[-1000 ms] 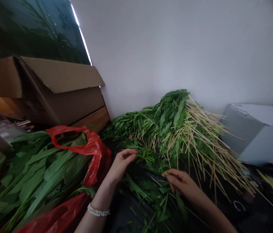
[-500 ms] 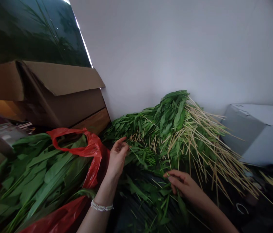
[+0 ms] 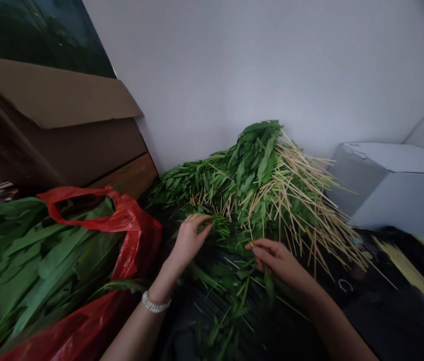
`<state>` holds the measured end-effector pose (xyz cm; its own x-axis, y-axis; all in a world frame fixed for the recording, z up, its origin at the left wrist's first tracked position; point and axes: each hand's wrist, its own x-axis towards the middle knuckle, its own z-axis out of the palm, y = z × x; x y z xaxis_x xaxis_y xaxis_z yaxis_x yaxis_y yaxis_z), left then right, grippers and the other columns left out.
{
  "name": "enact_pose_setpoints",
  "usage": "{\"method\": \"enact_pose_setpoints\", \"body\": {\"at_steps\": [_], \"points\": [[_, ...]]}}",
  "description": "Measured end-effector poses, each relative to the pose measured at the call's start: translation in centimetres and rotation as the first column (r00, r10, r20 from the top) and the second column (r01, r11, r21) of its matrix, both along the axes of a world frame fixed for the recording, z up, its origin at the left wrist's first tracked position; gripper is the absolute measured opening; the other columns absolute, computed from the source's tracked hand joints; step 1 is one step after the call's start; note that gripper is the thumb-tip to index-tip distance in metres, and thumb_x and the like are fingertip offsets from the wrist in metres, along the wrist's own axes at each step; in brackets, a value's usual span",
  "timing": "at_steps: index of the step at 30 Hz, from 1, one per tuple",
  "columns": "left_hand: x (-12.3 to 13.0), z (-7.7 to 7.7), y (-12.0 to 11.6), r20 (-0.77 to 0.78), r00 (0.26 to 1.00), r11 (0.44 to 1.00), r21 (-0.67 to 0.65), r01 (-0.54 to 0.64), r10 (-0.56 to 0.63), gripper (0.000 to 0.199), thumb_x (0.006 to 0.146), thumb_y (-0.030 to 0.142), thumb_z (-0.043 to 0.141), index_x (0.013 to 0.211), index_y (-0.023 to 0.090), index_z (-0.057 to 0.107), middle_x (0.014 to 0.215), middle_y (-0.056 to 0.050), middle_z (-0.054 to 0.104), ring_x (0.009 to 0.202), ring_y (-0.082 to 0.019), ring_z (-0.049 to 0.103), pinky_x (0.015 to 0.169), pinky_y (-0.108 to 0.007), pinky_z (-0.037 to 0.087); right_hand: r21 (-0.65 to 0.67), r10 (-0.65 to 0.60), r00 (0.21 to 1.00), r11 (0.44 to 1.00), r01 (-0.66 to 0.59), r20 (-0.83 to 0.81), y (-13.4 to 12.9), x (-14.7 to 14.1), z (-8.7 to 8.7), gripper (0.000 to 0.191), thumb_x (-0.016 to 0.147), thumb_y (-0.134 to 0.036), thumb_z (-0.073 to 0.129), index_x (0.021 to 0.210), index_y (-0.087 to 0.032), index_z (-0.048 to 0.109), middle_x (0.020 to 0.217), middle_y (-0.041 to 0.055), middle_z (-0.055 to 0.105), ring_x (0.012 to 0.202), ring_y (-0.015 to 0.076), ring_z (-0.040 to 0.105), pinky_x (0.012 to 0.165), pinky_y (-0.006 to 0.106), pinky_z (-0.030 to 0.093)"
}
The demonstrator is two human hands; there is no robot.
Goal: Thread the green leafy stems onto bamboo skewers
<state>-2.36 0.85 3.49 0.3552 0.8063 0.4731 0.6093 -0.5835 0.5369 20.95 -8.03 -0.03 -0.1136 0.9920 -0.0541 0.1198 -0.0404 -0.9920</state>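
My left hand (image 3: pixel 189 243), with a beaded bracelet at the wrist, reaches to a small bunch of cut green stems (image 3: pixel 222 226). Its thumb and fingers are apart, and I see nothing held between them. On the right, my right hand (image 3: pixel 277 260) pinches a leafy green stem (image 3: pixel 269 287) between thumb and fingertips; a leaf hangs below the fingers. Behind both hands lies a heap of leafy greens (image 3: pixel 249 155) threaded on thin wooden skewers (image 3: pixel 309 200), their bare ends fanning to the right. Loose leaves and stem pieces (image 3: pixel 234 291) are scattered on the dark surface under my hands.
A red plastic bag (image 3: pixel 136 233) full of large leaves (image 3: pixel 46 260) stands at the left. Behind it is an open cardboard box (image 3: pixel 76 145). A white box (image 3: pixel 403 185) sits at the right, with a bundle of skewers (image 3: pixel 415 273) in front. A pale wall (image 3: pixel 212 75) closes the back.
My view has turned a little right and down. My left hand has turned, its fingers now stretched right toward the stem bunch. My right hand still pinches the leafy stem.
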Motion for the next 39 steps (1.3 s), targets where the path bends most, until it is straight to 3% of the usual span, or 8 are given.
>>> {"method": "enact_pose_setpoints", "body": {"at_steps": [4,8,13,19,26,30,35,39], "points": [[-0.1,-0.5,-6.9,-0.192,0.964,0.953,-0.276,0.125,-0.182,0.025,0.088,0.037,0.053,0.074,0.020,0.064,0.077,-0.002,0.064,0.076,-0.017,0.059,0.069,-0.026,0.042,-0.013,-0.013,1.000,1.000,0.013,-0.010,0.0,0.7,0.5,0.045,0.080,-0.052,0.055,0.105,-0.016,0.065,0.052,-0.0049,0.051,0.043,0.0074,0.040,0.043,0.020,0.030],[-1.0,-3.3,-13.2,-0.390,0.897,0.902,-0.431,0.022,-0.208,0.030,0.068,0.051,0.071,0.072,0.022,0.062,0.083,-0.002,0.063,0.078,-0.019,0.057,0.066,-0.026,0.040,0.003,-0.053,0.999,0.999,0.053,0.000,0.0,1.0,0.7,0.046,0.079,-0.053,0.055,0.104,-0.015,0.066,0.051,-0.0047,0.050,0.043,0.0077,0.040,0.043,0.021,0.030],[-1.8,-5.2,-15.8,-0.498,0.837,0.885,-0.464,-0.037,-0.227,0.016,0.069,0.032,0.071,0.079,0.023,0.062,0.093,-0.004,0.064,0.086,-0.022,0.058,0.074,-0.028,0.041,0.005,-0.059,0.998,0.998,0.059,-0.004,-0.1,0.6,0.3,0.047,0.079,-0.054,0.055,0.103,-0.015,0.066,0.052,-0.0046,0.050,0.043,0.0075,0.038,0.043,0.021,0.030],[-3.9,-1.1,-13.5,-0.354,0.930,0.884,-0.460,-0.087,-0.093,0.009,0.082,0.025,0.052,0.082,0.024,0.061,0.081,0.000,0.066,0.075,-0.017,0.061,0.065,-0.023,0.041,0.021,-0.023,1.000,1.000,0.023,-0.018,-0.1,0.4,0.1,0.044,0.080,-0.050,0.056,0.104,-0.015,0.066,0.053,-0.0050,0.051,0.043,0.0074,0.039,0.044,0.021,0.029],[-5.4,3.9,-9.2,0.031,0.984,0.966,-0.198,-0.163,0.173,0.017,0.083,0.035,0.056,0.089,0.020,0.063,0.081,0.000,0.068,0.075,-0.017,0.061,0.069,-0.024,0.045,0.025,0.082,0.996,0.996,-0.083,0.042,-0.4,-1.1,-0.5,0.045,0.082,-0.049,0.053,0.111,-0.016,0.062,0.066,-0.0018,0.058,0.048,0.0093,0.046,0.046,0.022,0.033],[-2.1,3.5,-6.3,0.093,0.993,0.984,-0.157,0.089,-0.075,0.015,0.082,0.031,0.061,0.091,0.020,0.068,0.088,-0.002,0.070,0.083,-0.018,0.063,0.076,-0.024,0.045,0.149,0.034,0.999,0.988,-0.040,0.043,-0.4,-2.1,-1.1,0.044,0.075,-0.044,0.064,0.111,-0.020,0.063,0.098,0.0050,0.062,0.068,0.0121,0.053,0.057,0.025,0.042],[1.4,1.0,-4.3,-0.086,0.895,0.891,-0.173,0.420,-0.438,0.018,0.084,0.034,0.061,0.093,0.021,0.071,0.085,-0.002,0.070,0.081,-0.017,0.064,0.075,-0.024,0.045,0.090,0.043,0.968,0.996,-0.021,-0.249,-0.4,-2.3,-1.7,0.041,0.082,-0.052,0.057,0.104,-0.018,0.066,0.051,-0.0043,0.051,0.049,0.0096,0.044,0.050,0.023,0.034],[0.7,-1.7,-3.0,-0.029,0.976,0.974,0.063,0.217,-0.215,0.023,0.084,0.026,0.061,0.107,0.023,0.066,0.099,-0.005,0.070,0.094,-0.020,0.061,0.085,-0.031,0.044,0.050,-0.071,0.889,0.993,0.104,-0.453,-0.2,-2.3,-1.6,0.037,0.076,-0.052,0.067,0.088,-0.018,0.071,0.054,-0.0017,0.055,0.051,0.0095,0.046,0.049,0.022,0.033]]}}
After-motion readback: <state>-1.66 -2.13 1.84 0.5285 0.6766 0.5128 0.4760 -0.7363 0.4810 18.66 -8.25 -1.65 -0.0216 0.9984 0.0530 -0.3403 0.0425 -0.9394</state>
